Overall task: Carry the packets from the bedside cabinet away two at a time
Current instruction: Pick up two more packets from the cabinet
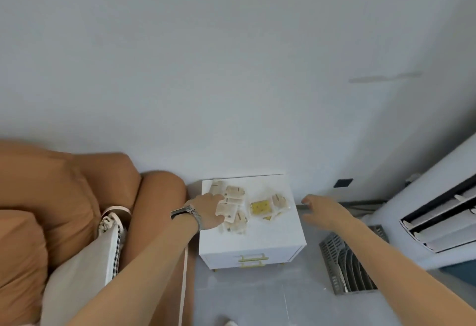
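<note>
On the white bedside cabinet (273, 228), the left hand (210, 211) touches thin beige packets (233, 206) that could slide off, its grasp unclear, while the right hand (322, 210) hovers unclenched.

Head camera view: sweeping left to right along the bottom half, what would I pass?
Tan padded headboard → beige cushion → left hand → white bedside cabinet with its packets → right hand → grey slatted file rack → white air conditioner.
</note>
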Demonstrator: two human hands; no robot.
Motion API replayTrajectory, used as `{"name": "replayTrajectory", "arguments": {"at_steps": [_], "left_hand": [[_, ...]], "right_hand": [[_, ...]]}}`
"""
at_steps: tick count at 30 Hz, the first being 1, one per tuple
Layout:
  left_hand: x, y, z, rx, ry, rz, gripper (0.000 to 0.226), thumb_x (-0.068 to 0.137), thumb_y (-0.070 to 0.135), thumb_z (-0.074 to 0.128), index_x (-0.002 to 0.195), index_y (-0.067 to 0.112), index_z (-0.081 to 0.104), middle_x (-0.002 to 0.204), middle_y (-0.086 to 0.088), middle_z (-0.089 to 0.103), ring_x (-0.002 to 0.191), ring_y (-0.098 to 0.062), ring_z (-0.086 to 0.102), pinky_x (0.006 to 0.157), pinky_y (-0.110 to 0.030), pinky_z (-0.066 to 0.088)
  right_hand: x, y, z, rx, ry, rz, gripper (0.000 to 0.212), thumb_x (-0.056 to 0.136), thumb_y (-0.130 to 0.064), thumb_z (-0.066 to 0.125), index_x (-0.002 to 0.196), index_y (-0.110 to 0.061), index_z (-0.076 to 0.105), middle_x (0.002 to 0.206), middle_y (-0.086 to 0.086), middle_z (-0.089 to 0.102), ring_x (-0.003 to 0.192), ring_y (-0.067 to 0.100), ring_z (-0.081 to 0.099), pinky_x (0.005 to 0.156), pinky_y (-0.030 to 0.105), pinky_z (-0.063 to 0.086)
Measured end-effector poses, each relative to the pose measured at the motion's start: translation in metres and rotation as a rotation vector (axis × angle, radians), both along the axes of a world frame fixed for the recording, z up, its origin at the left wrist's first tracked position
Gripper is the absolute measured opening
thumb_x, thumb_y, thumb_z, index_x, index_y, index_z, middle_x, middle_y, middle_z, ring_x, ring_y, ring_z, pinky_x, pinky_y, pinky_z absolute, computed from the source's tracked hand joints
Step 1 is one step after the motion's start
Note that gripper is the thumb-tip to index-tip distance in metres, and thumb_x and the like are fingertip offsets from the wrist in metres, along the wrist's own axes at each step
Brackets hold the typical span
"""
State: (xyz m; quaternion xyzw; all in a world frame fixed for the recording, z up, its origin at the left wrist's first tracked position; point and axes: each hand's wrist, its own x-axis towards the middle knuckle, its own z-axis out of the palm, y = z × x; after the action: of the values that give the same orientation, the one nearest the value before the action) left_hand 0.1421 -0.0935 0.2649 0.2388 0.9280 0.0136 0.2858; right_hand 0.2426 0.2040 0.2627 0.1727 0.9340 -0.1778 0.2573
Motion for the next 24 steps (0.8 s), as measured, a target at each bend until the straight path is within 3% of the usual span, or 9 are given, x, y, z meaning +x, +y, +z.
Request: {"name": "replayTrajectory", "arguments": {"at_steps": [10, 15, 21, 24], "left_hand": [[-0.081, 0.055, -0.127, -0.018, -0.059, 0.032, 0.055, 0.098, 0.035, 0.042, 0.15, 0.026, 0.029, 0.146, -0.003, 0.043, 0.126, -0.025, 0.05, 0.096, -0.039, 0.047], [-0.103, 0.069, -0.213, -0.056, -0.074, 0.05, 0.049, 0.099, 0.031, 0.041, 0.146, 0.024, 0.034, 0.14, -0.002, 0.048, 0.123, -0.024, 0.049, 0.096, -0.039, 0.045], [-0.104, 0.086, -0.298, 0.006, -0.07, 0.075, 0.039, 0.097, 0.028, 0.043, 0.136, 0.021, 0.045, 0.122, -0.001, 0.054, 0.114, -0.024, 0.051, 0.084, -0.035, 0.044], [-0.099, 0.093, -0.328, 0.085, -0.093, 0.173, 0.04, 0.097, 0.025, 0.045, 0.136, 0.018, 0.047, 0.127, -0.002, 0.053, 0.117, -0.025, 0.049, 0.085, -0.035, 0.045]], "right_hand": [[-0.103, 0.019, -0.139, 0.028, -0.043, 0.085, 0.049, 0.089, -0.023, 0.053, 0.137, -0.03, 0.043, 0.129, -0.007, 0.056, 0.115, 0.015, 0.053, 0.084, 0.035, 0.053], [-0.14, 0.03, -0.229, 0.001, -0.067, 0.09, 0.047, 0.091, -0.031, 0.059, 0.135, -0.031, 0.044, 0.125, -0.006, 0.058, 0.116, 0.017, 0.052, 0.085, 0.036, 0.054], [-0.18, 0.021, -0.328, 0.06, -0.002, 0.277, 0.052, 0.094, -0.03, 0.06, 0.142, -0.023, 0.042, 0.146, 0.0, 0.042, 0.135, 0.026, 0.032, 0.107, 0.039, 0.034], [-0.191, 0.01, -0.36, 0.059, 0.016, 0.292, 0.065, 0.089, -0.033, 0.066, 0.147, -0.022, 0.036, 0.152, -0.001, 0.033, 0.14, 0.027, 0.022, 0.113, 0.044, 0.019]]}}
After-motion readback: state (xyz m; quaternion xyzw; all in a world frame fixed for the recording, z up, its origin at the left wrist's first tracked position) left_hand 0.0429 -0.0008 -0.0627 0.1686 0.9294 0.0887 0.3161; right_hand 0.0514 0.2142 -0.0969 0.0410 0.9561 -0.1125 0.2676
